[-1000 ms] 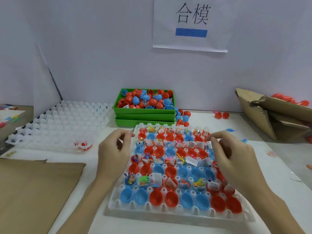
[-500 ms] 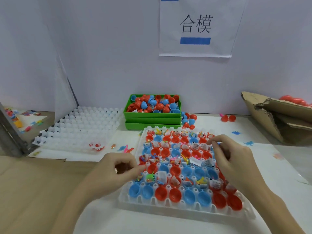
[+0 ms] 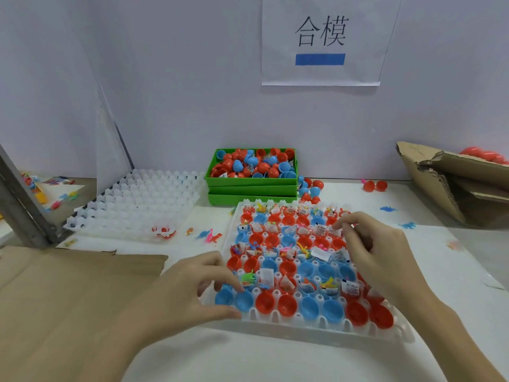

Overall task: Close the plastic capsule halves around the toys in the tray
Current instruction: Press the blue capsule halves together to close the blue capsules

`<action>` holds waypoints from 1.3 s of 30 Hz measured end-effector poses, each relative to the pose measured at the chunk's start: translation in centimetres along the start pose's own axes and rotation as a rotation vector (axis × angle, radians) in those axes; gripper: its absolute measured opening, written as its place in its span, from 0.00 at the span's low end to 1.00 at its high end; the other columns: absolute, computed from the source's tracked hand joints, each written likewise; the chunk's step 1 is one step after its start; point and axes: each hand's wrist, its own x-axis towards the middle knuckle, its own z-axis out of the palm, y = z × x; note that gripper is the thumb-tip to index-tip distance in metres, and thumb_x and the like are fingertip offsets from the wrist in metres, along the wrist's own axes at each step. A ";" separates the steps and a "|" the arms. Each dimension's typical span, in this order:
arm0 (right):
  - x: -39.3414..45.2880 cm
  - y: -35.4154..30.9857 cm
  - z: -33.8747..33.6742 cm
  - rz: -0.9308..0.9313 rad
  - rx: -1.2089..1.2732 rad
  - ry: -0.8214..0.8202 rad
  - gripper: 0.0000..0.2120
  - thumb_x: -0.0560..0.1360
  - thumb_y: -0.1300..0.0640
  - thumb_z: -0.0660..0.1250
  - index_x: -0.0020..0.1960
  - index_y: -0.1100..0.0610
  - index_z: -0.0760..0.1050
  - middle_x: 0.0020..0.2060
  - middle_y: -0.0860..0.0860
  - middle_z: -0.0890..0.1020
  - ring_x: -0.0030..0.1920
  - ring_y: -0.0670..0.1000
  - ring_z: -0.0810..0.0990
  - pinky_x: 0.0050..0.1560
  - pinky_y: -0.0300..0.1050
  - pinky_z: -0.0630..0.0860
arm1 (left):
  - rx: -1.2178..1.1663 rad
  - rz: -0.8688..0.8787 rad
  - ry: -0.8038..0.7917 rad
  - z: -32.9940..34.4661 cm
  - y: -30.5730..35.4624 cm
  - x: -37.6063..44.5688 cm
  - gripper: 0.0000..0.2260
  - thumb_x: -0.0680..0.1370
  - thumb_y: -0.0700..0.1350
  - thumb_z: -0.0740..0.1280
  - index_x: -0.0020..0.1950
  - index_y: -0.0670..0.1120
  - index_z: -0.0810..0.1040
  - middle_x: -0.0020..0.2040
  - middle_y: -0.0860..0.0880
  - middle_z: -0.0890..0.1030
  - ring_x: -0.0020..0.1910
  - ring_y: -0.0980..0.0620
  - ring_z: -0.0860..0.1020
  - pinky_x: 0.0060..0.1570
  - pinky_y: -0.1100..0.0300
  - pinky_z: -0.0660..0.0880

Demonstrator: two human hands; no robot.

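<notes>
A white plastic tray [image 3: 303,328] lies in front of me with red and blue capsule halves in its wells. Several halves hold small toys and white packets; the front row is bare. My left hand [image 3: 192,290] is at the tray's front-left corner. Its thumb lies along the front rim and its fingertips sit over the second row, with a blue half [image 3: 224,296] in the gap between them. My right hand [image 3: 381,257] hovers over the tray's right side, fingers curled. Its fingertips are at a white packet [image 3: 332,231]. A pinch cannot be made out.
A stack of green bins [image 3: 252,184] holds loose red and blue halves behind the tray. An unfilled white tray [image 3: 137,205] sits at the left, a cardboard sheet [image 3: 68,299] nearer me, a torn cardboard box [image 3: 454,194] at the right. Loose toys [image 3: 210,236] lie between the trays.
My left hand has come down from the tray's far-left side to its front-left corner, and its fingers have spread apart. My right hand has kept its place. The view has shifted.
</notes>
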 end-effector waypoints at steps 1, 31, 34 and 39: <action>0.0 0.0 0.0 0.000 -0.001 -0.003 0.08 0.82 0.57 0.64 0.52 0.47 0.80 0.35 0.47 0.84 0.31 0.51 0.80 0.34 0.46 0.76 | 0.028 0.005 -0.034 0.2 0.1 0.1 0.15 0.70 0.68 0.75 0.54 0.67 0.82 0.48 0.59 0.76 0.37 0.56 0.72 0.37 0.66 0.69; 0.4 -3.0 -1.3 0.279 0.744 -0.145 0.12 0.76 0.51 0.72 0.58 0.42 0.83 0.54 0.43 0.87 0.55 0.46 0.86 0.50 0.31 0.79 | -0.277 0.325 0.228 3.2 5.5 11.9 0.07 0.75 0.36 0.77 0.52 0.41 0.86 0.56 0.52 0.85 0.53 0.55 0.85 0.54 0.62 0.82; 0.5 -2.6 -1.1 0.256 0.674 -0.102 0.12 0.75 0.53 0.73 0.57 0.43 0.83 0.51 0.41 0.87 0.53 0.44 0.86 0.48 0.31 0.79 | -0.369 0.278 0.230 4.1 5.0 12.6 0.09 0.73 0.42 0.80 0.52 0.44 0.85 0.54 0.55 0.85 0.51 0.54 0.86 0.53 0.64 0.82; 0.4 -2.6 -0.6 0.127 0.557 -0.156 0.13 0.77 0.60 0.73 0.61 0.49 0.81 0.52 0.42 0.86 0.54 0.46 0.85 0.52 0.34 0.80 | -0.509 0.181 0.325 4.8 4.5 11.9 0.12 0.71 0.50 0.80 0.51 0.49 0.82 0.50 0.56 0.86 0.49 0.54 0.86 0.47 0.66 0.81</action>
